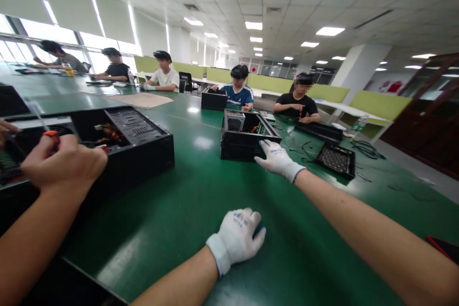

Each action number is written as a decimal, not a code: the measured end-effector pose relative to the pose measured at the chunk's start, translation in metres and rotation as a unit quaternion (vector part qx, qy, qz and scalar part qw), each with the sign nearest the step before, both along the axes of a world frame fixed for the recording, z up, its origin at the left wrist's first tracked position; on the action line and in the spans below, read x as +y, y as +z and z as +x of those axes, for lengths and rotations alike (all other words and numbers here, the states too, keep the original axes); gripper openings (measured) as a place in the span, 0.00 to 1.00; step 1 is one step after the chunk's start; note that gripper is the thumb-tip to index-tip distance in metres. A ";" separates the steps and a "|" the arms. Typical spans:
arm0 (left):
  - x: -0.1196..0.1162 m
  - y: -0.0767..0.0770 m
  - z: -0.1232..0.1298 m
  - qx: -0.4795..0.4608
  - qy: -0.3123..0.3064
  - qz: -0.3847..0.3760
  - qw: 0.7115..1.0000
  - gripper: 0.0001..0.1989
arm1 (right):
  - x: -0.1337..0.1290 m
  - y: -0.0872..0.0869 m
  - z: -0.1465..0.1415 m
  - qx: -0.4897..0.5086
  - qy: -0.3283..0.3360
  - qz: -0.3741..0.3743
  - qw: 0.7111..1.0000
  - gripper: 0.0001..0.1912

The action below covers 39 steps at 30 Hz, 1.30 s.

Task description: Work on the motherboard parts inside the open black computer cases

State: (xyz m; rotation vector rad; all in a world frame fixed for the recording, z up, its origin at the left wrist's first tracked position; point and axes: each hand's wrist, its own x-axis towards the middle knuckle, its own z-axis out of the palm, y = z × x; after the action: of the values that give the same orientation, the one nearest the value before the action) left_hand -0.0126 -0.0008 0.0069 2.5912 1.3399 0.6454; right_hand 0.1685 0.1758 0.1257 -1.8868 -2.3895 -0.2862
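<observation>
- My right hand, in a white knit glove, has its fingers spread against the near right corner of a small black metal computer case; it looks laid on, not gripped.
- My left hand, gloved alike, is empty, fingers loosely bent and apart, nearer me and well apart from the case; I can't tell whether it touches the green glossy tabletop.
- I take the step in hand as steadying or placing the case; shifting it further would call for my left hand on its other side.
- The case sits well in from the table's near edge, its open side facing up. Inside I see a grey grilled power supply and some coloured wires, too small to trace.
- Right of it lies a shallow black tray-like panel, with coiled black cable beyond, towards the table's far right edge.
- On my left, a co-worker's bare hand holds an orange-handled screwdriver over a larger open black case.
</observation>
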 end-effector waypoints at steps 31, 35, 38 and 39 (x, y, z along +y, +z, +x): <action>-0.023 0.041 -0.021 -0.151 -0.008 0.124 0.981 0.14 | -0.150 0.023 0.003 -0.032 0.103 0.075 0.991 0.27; -0.051 0.084 -0.036 -0.173 -0.010 0.182 0.968 0.14 | -0.206 0.025 0.017 -0.004 0.139 0.078 0.987 0.25; -0.066 0.116 -0.045 -0.151 -0.018 0.194 0.969 0.11 | -0.242 0.026 0.025 0.018 0.156 0.059 0.986 0.23; -0.069 0.125 -0.047 -0.136 -0.024 0.188 0.972 0.10 | -0.253 0.026 0.027 0.025 0.162 0.052 0.985 0.22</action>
State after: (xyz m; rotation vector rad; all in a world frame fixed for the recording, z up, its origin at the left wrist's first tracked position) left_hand -0.0594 -0.0698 0.1316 2.6647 1.1575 1.3036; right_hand 0.1956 -0.0772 0.1516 -1.4154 -2.5405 -0.3250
